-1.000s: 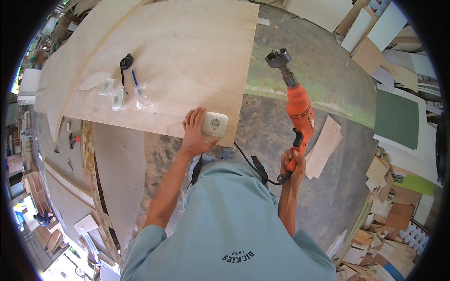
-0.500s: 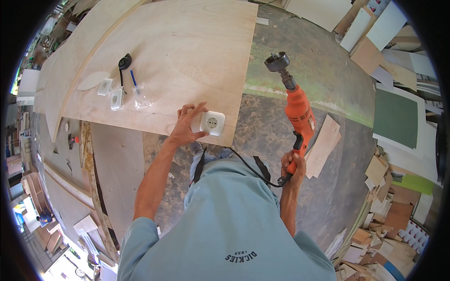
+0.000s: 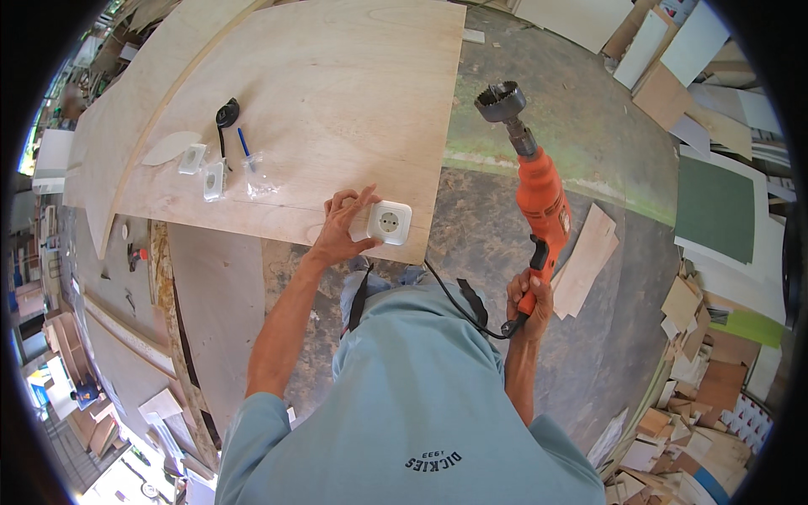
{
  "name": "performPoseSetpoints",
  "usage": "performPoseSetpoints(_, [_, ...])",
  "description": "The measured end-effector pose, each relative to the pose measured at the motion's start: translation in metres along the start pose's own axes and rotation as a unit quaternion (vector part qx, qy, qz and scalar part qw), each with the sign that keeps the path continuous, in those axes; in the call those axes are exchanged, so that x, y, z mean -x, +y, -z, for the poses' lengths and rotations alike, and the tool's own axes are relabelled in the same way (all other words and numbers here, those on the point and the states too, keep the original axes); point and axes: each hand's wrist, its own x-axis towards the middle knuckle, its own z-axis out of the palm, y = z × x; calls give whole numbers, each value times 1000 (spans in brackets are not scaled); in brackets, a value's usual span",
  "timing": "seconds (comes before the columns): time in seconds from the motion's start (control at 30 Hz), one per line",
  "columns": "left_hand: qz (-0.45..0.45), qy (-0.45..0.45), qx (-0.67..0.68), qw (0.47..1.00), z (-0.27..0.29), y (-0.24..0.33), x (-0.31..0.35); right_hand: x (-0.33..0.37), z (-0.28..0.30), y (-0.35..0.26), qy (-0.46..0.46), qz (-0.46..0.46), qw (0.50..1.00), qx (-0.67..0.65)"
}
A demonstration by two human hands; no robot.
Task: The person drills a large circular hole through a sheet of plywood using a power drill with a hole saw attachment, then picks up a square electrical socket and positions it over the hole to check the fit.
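Note:
A white wall socket (image 3: 390, 222) lies face up near the right corner of a light plywood sheet (image 3: 337, 101). My left hand (image 3: 342, 225) spans its left side, thumb at the lower corner and fingers at the upper one. In my right hand (image 3: 529, 300) is the rear grip of an orange power drill (image 3: 541, 198), held off to the right of the sheet. A round toothed hole saw (image 3: 501, 102) sits in the drill's chuck and points away from me. The black cord (image 3: 450, 295) runs from the grip across my front toward the sheet's edge.
Left on the plywood lie a black tape measure (image 3: 227, 113), a blue pen (image 3: 243, 141), a clear plastic bag (image 3: 262, 182) and two more white sockets (image 3: 214, 181). Wood strips (image 3: 587, 261) lie right of the drill. Board offcuts (image 3: 673, 454) pile up at far right.
The picture has shifted slightly. The drill's front end has tipped a little, so the hole saw's toothed opening shows more. My left hand stays at the socket.

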Motion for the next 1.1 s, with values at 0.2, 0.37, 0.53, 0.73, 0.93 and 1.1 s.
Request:
performPoseSetpoints(0.2, [-12,-4,4,1000,-1,-6,-1,9,-22,-3,-14,5,1000,-2])
performPoseSetpoints(0.37, [-32,-19,14,999,1,-15,-6,26,-48,1,-10,27,999,-13])
performPoseSetpoints(0.53, [-65,-17,25,997,-1,-23,-9,46,-67,20,13,67,997,-34])
performPoseSetpoints(0.73, [-97,-9,25,995,-2,-28,-9,68,-88,48,27,94,994,-47])
performPoseSetpoints(0.93, [-111,-13,32,993,0,-32,-10,86,-106,71,56,121,989,-63])
performPoseSetpoints(1.1, [-125,-10,15,992,-1,-33,-12,100,-117,73,67,136,987,-50])
